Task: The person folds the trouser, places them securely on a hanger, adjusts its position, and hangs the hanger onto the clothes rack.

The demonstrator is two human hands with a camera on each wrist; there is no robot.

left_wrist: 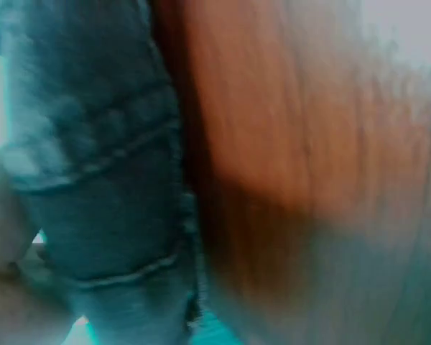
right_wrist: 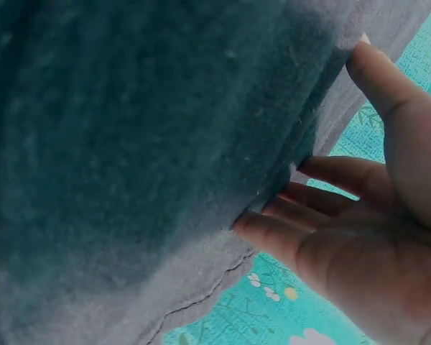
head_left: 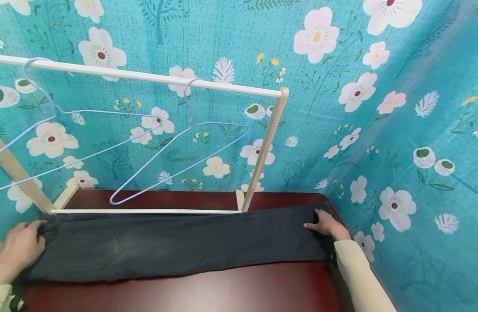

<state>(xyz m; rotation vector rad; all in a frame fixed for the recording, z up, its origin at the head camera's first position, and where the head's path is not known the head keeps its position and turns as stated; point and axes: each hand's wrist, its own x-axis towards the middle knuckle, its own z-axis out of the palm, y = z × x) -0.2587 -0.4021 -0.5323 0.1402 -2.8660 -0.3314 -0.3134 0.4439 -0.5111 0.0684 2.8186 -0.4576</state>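
Dark grey trousers (head_left: 176,242), folded lengthwise, stretch across the table below the rack. My left hand (head_left: 20,247) grips the waistband end at the far left, its fingers bent over the cloth. Stitched seams of the trousers (left_wrist: 115,187) fill the left of the blurred left wrist view, where only part of the hand (left_wrist: 14,287) shows. At the leg-hem end, my right hand (head_left: 327,224) rests on the cloth with thumb and fingers spread. In the right wrist view, the right hand's nearly straight fingers (right_wrist: 273,233) touch the fabric's edge.
A wooden rack with a white rail (head_left: 145,76) stands at the back of the dark red table (head_left: 192,292). Two blue wire hangers, one on the left (head_left: 106,112) and one nearer the middle (head_left: 145,164), hang from it. A teal floral curtain (head_left: 379,164) encloses the back and right.
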